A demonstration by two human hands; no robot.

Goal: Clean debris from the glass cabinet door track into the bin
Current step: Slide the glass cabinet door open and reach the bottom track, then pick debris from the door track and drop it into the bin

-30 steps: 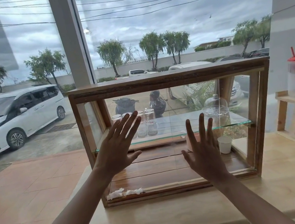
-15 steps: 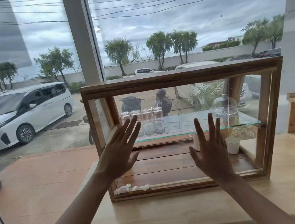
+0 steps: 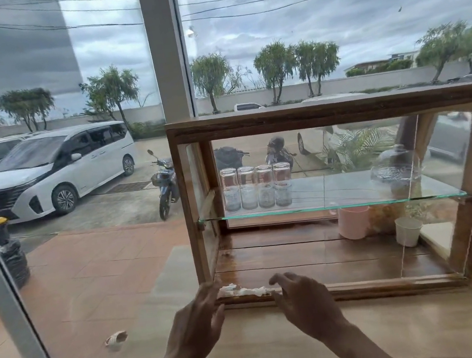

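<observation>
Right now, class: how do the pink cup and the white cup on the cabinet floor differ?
The pink cup is taller and wider than the white cup. The pink cup stands further back, partly under the glass shelf; the white cup stands nearer the front and right. Both are upright, plain and untouched.

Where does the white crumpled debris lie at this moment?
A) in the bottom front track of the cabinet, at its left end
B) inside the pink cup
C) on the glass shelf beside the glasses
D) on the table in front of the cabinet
A: the white crumpled debris lies along the cabinet's bottom front track, between the left hand and right hand.
</observation>
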